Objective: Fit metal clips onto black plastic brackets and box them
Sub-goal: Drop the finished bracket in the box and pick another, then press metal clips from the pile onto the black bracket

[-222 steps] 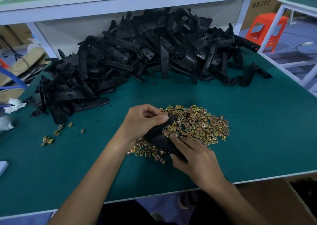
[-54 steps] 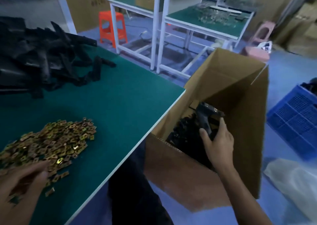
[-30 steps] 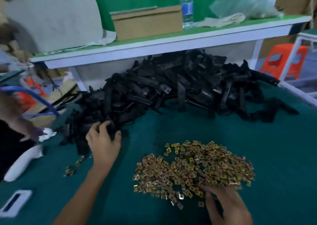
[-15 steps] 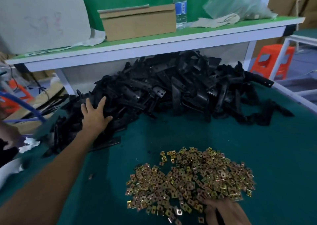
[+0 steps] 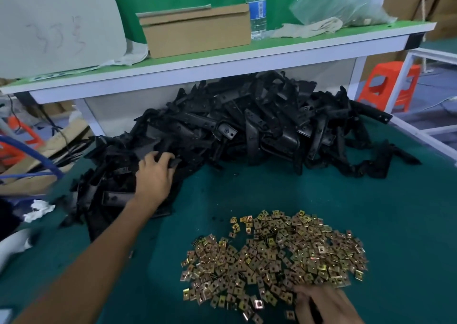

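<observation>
A big heap of black plastic brackets (image 5: 247, 131) lies at the back of the green table (image 5: 383, 220), under a shelf. My left hand (image 5: 154, 178) reaches into the heap's left side, its fingers curled round one black bracket (image 5: 173, 162). A pile of small brass-coloured metal clips (image 5: 272, 254) lies on the mat near me. My right hand (image 5: 324, 306) rests at the near edge of that pile, fingertips among the clips; the frame's edge cuts it off, so whether it pinches a clip does not show.
The white-edged shelf (image 5: 222, 60) overhangs the heap and carries a cardboard box (image 5: 197, 30), a water bottle (image 5: 256, 4) and a plastic bag (image 5: 331, 2). An orange stool (image 5: 388, 86) stands beyond the table's right edge. A blue hose (image 5: 32, 155) and white rags (image 5: 37, 210) lie at left.
My left hand has moved right and deeper into the bracket heap, and its fingers have curled round a bracket. My right hand stays at the near edge of the clips.
</observation>
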Demonstrator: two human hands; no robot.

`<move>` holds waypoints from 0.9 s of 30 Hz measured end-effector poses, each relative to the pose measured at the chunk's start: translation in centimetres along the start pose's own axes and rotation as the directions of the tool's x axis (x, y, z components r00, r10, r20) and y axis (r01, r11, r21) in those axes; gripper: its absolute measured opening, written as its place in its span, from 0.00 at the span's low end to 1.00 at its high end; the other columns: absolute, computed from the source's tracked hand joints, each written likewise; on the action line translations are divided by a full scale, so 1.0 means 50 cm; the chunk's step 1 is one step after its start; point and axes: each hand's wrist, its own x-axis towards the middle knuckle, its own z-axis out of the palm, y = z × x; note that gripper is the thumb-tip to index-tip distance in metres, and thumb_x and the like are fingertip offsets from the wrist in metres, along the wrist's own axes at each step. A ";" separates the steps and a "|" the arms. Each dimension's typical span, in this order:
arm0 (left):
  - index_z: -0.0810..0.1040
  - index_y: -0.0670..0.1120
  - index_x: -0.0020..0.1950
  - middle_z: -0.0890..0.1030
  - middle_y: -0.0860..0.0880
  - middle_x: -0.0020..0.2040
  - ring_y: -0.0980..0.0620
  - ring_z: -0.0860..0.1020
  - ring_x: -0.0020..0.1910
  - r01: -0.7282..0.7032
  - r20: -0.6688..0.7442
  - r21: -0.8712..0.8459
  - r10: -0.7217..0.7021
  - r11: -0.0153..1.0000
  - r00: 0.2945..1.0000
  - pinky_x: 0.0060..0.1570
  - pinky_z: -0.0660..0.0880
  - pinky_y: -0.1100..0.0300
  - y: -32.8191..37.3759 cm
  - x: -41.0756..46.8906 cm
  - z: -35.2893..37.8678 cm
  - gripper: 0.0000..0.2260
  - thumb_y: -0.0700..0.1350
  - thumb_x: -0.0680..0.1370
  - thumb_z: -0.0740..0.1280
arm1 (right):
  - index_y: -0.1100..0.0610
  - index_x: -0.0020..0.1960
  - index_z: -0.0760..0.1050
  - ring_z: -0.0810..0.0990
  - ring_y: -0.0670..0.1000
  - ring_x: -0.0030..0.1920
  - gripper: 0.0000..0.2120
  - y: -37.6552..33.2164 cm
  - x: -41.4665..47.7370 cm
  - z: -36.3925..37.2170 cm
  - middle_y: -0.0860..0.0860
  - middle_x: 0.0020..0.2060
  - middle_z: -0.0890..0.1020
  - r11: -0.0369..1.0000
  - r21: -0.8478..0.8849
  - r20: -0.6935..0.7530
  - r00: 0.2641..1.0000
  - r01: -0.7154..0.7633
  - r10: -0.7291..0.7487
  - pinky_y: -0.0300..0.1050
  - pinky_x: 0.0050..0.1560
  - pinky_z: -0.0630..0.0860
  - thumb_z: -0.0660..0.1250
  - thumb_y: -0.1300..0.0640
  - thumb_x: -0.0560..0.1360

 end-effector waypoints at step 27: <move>0.68 0.60 0.66 0.72 0.62 0.61 0.67 0.68 0.65 0.068 0.520 -0.654 0.382 0.753 0.764 0.61 0.67 0.62 0.389 -0.542 -0.086 0.17 0.65 0.80 0.58 | 0.41 0.50 0.77 0.83 0.44 0.40 0.06 0.017 -0.009 -0.058 0.45 0.40 0.86 0.712 0.580 0.121 0.906 -0.396 0.405 0.35 0.40 0.76 0.63 0.42 0.77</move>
